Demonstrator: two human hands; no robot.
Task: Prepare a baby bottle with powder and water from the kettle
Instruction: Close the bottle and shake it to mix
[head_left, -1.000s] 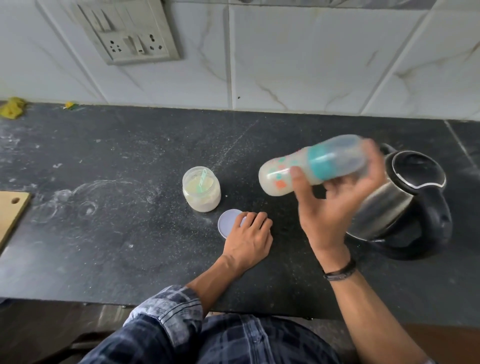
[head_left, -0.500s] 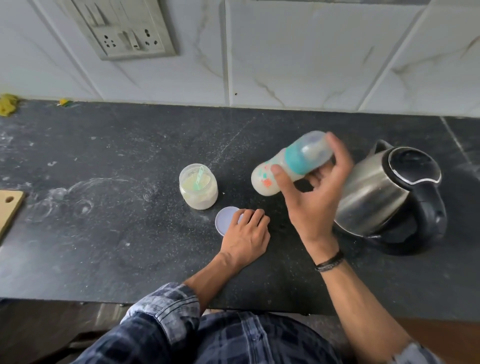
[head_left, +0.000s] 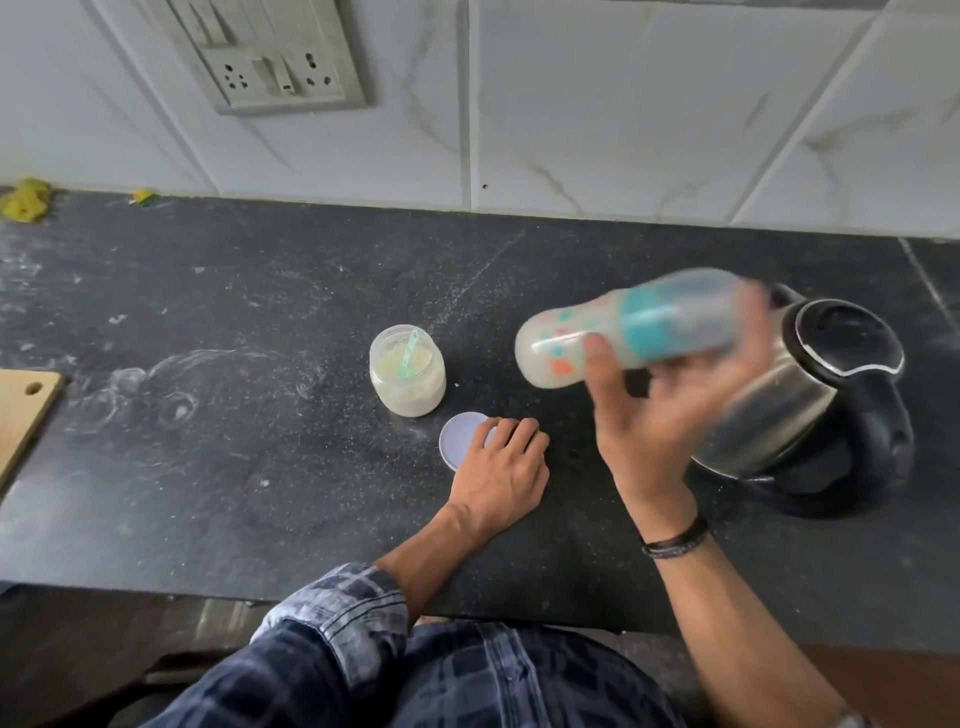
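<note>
My right hand (head_left: 660, 415) grips the baby bottle (head_left: 566, 343) above the counter. The bottle lies nearly on its side, motion-blurred, with a teal collar, a clear cap and milky liquid inside. The steel kettle (head_left: 831, 395) with black lid and handle stands just right of that hand. An open powder jar (head_left: 408, 371) with a green scoop in it stands left of the bottle. Its pale lid (head_left: 460, 439) lies flat on the counter, and my left hand (head_left: 498, 467) rests on the counter with its fingertips on the lid's right edge.
The dark stone counter (head_left: 208, 415) carries powder smears. A wooden board's corner (head_left: 23, 410) sticks in at the left edge. A socket plate (head_left: 275, 62) sits on the tiled wall behind. Yellow scraps (head_left: 23, 200) lie at the far left back.
The bottle has swung up and down in my right hand, tilting from side-lying to steeper and back, now blurred. My left hand stays on the lid.
</note>
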